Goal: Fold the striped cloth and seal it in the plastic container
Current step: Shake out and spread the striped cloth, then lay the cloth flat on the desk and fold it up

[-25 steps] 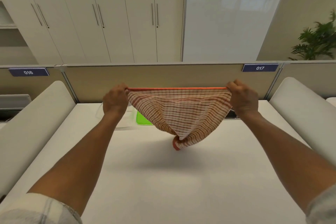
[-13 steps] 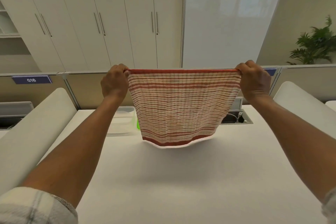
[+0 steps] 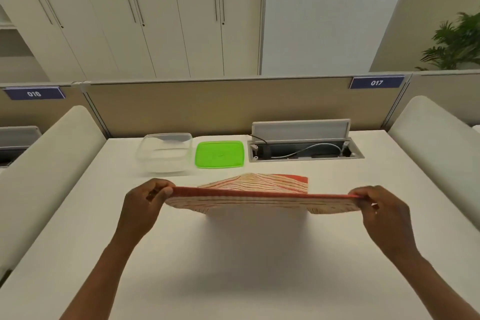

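Observation:
The striped cloth (image 3: pixel 259 187), white with red-orange stripes and a red hem, is stretched low over the white desk. My left hand (image 3: pixel 145 205) pinches its near left corner and my right hand (image 3: pixel 381 210) pinches its near right corner. The far part of the cloth lies bunched on the desk behind the taut near edge. A clear plastic container (image 3: pixel 165 152) stands without its lid at the back of the desk, left of centre. Its green lid (image 3: pixel 220 154) lies flat on the desk just to the container's right.
The white desk (image 3: pixel 233 267) has padded white dividers on the left (image 3: pixel 46 163) and right (image 3: pixel 436 153) and a beige partition behind. An open cable hatch (image 3: pixel 304 149) with wires sits at the back right, beyond the cloth.
Both hands have come down from chest height toward the desk, bringing the hanging cloth low and nearly flat. The container and lid, hidden before, are now in plain view.

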A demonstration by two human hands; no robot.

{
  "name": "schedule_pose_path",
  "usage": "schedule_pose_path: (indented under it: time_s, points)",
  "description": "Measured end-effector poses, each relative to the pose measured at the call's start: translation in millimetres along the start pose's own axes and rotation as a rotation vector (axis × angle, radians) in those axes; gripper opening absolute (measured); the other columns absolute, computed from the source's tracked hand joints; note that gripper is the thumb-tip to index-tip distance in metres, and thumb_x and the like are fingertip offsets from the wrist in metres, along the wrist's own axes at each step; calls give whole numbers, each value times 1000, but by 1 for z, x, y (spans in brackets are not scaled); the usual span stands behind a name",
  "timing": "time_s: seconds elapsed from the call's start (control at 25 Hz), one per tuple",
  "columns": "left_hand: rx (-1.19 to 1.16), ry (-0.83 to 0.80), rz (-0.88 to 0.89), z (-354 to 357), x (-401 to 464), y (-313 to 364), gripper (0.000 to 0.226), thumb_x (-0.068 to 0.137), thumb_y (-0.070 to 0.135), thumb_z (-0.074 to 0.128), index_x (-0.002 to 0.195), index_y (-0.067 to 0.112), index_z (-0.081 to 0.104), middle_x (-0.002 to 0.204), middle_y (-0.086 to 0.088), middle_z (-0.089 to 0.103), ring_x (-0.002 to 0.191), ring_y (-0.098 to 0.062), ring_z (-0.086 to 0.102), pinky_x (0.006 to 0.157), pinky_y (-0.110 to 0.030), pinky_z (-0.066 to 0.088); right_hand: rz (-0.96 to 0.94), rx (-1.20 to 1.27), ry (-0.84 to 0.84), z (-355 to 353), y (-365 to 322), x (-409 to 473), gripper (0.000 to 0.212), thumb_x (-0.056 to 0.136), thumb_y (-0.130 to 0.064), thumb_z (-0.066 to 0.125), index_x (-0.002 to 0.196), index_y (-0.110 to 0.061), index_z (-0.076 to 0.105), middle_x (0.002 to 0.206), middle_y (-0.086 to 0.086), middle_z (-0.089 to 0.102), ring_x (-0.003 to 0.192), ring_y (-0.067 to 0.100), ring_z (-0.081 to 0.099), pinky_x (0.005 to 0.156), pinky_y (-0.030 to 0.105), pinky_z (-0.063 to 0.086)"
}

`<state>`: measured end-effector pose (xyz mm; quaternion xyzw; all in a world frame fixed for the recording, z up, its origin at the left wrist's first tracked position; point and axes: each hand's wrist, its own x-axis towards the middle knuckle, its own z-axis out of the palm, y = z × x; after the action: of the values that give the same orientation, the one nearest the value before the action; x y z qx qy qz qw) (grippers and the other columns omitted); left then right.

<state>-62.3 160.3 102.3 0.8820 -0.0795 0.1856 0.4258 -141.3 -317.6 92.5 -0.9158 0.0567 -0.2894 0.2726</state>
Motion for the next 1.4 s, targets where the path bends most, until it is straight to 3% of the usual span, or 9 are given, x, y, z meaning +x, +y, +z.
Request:
schedule_pose_path:
  time_s: [0.2,0.44,0.56,0.68,1.0,1.2,1.4]
  points:
    - [39,-106,-106,24,-40,-38,24,88,3,66,82,25,70,82,17,72,78,-1,63,64,-4,41,140,28,-191,28,28,-54,44,75,8,69,83,-35,68,84,-23,69,84,0,62,69,6,43]
    - [37,-93,-187,54,-11,-55,20,89,2,63,91,21,71,88,9,72,83,-3,65,69,-1,41,230,62,-223,60,36,-22,22,83,-11,71,82,-29,60,72,-16,67,69,-1,63,58,13,44]
    - [36,-129,-251,71,17,-62,20,88,3,63,95,19,71,86,4,72,80,-11,65,75,-14,46,276,5,-221,78,42,12,13,89,-23,66,86,-23,54,69,-10,62,62,4,59,50,20,39]
    - [76,-169,-298,88,46,-69,17,87,5,63,95,18,72,81,0,71,77,-22,67,79,-32,48,338,-50,-253,98,49,42,18,92,-34,62,88,-19,51,73,-4,63,61,13,61,52,21,41]
    - [166,-174,-390,139,96,-105,12,86,10,64,93,13,73,84,-5,73,84,-25,67,79,-33,46,444,-149,-305,161,71,94,20,91,-39,61,82,-23,52,71,-6,64,58,10,60,51,19,37]
    - [172,-205,-435,162,105,-129,15,86,11,62,98,12,71,83,-5,74,87,-28,68,82,-37,48,465,-215,-331,193,86,102,18,92,-39,59,89,-22,53,83,1,69,65,16,63,57,24,45]
    - [137,-272,-581,175,110,-139,27,85,22,70,109,10,65,95,-8,72,94,-27,66,81,-30,43,427,-305,-298,211,68,92,32,87,-26,68,115,-17,56,116,6,66,99,26,64,83,41,53]
